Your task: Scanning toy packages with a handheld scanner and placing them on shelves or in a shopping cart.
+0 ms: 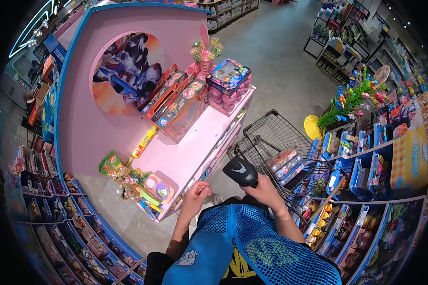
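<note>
My right hand [265, 192] grips a black handheld device [240, 171] shaped like a barcode scanner, with a pale curved mark on top. My left hand [197, 197] hangs by the near edge of a pink display counter [185, 146], its fingers loosely curled around nothing visible. Long toy boxes [182, 110] with clear windows lie on that counter. Beyond them a dark toy box [228, 74] rests on several pink containers [223, 99]. Towards the left are a yellow tube-shaped package [144, 141] and a toy set [157, 188] with round pink and purple parts.
A black wire shopping cart [271, 124] stands at my right, holding several boxed items [285, 165]. Shelves with blue dividers [356, 178] and small toys line the right side; more shelving [89, 242] curves along the left. A pink panel [78, 107] rises behind the counter.
</note>
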Demonstrator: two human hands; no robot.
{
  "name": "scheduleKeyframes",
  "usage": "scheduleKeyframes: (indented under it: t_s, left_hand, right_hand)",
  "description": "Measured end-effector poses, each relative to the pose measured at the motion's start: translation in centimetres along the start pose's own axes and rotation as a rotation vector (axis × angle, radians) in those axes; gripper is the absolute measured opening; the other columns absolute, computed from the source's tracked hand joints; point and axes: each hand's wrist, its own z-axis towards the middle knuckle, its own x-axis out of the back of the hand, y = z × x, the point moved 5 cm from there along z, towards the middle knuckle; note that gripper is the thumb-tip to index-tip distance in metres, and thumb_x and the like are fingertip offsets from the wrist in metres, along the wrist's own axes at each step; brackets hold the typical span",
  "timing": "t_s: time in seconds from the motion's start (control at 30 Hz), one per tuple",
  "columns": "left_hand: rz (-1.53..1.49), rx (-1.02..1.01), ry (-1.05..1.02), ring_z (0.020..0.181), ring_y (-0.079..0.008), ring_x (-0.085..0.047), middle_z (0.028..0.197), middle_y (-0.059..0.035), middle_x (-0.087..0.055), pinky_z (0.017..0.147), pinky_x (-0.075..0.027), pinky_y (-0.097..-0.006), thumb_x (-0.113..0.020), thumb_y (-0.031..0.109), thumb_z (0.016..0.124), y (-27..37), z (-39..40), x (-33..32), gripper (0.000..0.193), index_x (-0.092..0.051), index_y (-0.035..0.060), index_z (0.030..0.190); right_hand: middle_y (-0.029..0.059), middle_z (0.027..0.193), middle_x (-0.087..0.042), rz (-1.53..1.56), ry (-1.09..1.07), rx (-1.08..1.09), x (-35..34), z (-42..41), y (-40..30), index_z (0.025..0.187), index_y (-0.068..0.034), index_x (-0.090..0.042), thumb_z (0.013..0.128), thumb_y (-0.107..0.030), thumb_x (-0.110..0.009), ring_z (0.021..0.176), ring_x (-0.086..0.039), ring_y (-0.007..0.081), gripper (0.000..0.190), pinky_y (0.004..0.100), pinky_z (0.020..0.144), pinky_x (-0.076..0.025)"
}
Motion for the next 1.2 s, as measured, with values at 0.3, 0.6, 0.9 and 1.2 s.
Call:
scheduleKeyframes:
  t_s: [0.3,0.6,0.9,1.2]
  left_hand:
    - [0.122,-0.091,0.077,0.085,-0.0123,-0.064,0.091,-0.0066,-0.067,0.079,-0.052,-0.0258,-0.061,0.010,0.099,3.3,6.4,2.5,0.016,-0.060,0.0006,0.111]
    - [0.283,-0.190,0.315,0.087,-0.0128,-0.060,0.101,-0.0053,-0.060,0.079,-0.049,-0.0271,-0.062,0.009,0.096,9.6,13.6,2.8,0.013,-0.061,0.0015,0.107]
    - [0.401,-0.117,0.525,0.060,-0.0093,-0.057,0.080,-0.0056,-0.066,0.055,-0.046,-0.0240,-0.057,0.015,0.099,16.2,23.0,4.6,0.053,-0.036,0.0036,0.146]
    - [0.188,0.106,0.573,0.058,-0.0193,-0.067,0.087,-0.0162,-0.070,0.052,-0.055,-0.0288,-0.056,0.023,0.100,14.4,29.3,7.3,0.056,-0.032,-0.0035,0.144]
  right_hand:
    - [0.0217,0.090,-0.071,-0.042,-0.024,0.006,-0.2,6.7,0.0,0.116,0.001,-0.063,0.079,-0.020,-0.074,0.085,-0.073,0.0325,0.044,0.0378,0.076,-0.055]
    - [0.0142,0.090,-0.072,0.051,-0.155,0.069,1.6,17.4,-0.6,0.112,-0.001,-0.065,0.078,-0.013,-0.073,0.083,-0.069,0.0215,0.037,0.0350,0.079,-0.053]
    - [0.0071,0.082,-0.070,0.170,-0.328,0.116,5.2,26.5,0.5,0.106,0.000,-0.065,0.080,-0.011,-0.072,0.071,-0.068,0.0154,0.029,0.0309,0.067,-0.053]
    - [0.0108,0.085,-0.071,0.200,-0.416,0.085,6.7,30.7,3.5,0.112,-0.002,-0.064,0.081,-0.014,-0.074,0.075,-0.069,0.0178,0.035,0.0336,0.070,-0.054]
